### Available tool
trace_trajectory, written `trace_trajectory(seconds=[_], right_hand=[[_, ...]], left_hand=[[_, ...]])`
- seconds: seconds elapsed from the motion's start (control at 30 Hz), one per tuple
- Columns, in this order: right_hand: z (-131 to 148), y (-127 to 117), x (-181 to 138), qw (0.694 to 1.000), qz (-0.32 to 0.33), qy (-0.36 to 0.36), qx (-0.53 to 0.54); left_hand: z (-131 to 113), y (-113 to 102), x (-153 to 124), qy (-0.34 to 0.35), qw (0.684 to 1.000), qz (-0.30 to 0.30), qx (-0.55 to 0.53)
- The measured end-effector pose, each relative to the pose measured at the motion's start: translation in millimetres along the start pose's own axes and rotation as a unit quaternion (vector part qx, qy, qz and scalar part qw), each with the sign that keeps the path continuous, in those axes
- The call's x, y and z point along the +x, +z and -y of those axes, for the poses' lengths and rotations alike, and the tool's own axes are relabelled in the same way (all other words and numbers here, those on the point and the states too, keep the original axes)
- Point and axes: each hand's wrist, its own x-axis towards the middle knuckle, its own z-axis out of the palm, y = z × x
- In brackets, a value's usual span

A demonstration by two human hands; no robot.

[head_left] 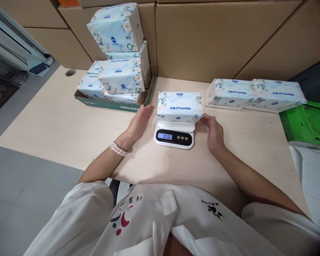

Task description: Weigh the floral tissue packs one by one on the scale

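Head view: tissue pack (179,106) sitting on small scale (175,136), long axis running left-right, smack between hands. Left hand (140,121) flat, open, just beside left end, gripping nothing. Right hand (214,133) open too, fingertips at right end, touching or nearly, can't tell. Right a hair nearer. Pale table (56,121); tray of packs (114,103) back left, cardboard boxes (216,39) behind.
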Motion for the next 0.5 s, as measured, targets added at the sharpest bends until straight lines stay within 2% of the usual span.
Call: trace_trajectory(seconds=[0.5], right_hand=[[-0.5,-1.5,-0.3,1.0,0.014,-0.01,-0.006]], left_hand=[[-3.4,5.4,-2.8,0.007,0.998,-0.038,-0.046]])
